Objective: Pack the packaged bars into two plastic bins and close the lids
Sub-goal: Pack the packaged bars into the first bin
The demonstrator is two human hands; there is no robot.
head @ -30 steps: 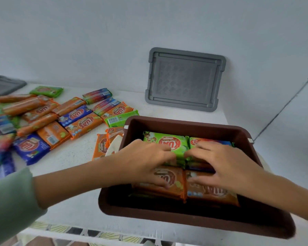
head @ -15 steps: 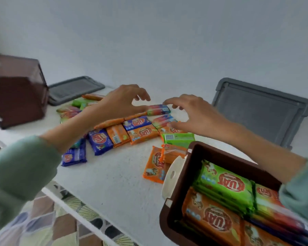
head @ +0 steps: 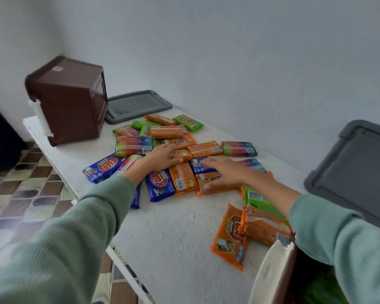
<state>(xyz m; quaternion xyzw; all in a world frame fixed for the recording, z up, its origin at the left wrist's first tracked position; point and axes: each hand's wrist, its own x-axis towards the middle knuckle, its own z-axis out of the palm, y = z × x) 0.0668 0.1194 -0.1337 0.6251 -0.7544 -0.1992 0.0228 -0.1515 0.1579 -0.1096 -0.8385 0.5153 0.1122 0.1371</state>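
While both my arms reach over the white table (head: 173, 227), my left hand (head: 162, 155) lies flat on the pile of bars (head: 180, 141), fingers straight, holding nothing; my right hand (head: 224, 172) lies just beside it, fingers spread loose on an orange bar (head: 215, 184); one brown bin (head: 68, 102) sits tipped on its side far left, a grey lid (head: 138, 105) flat behind it; the other brown bin (head: 295, 264) is by my right elbow; a second grey lid (head: 355, 172) leans on the wall.
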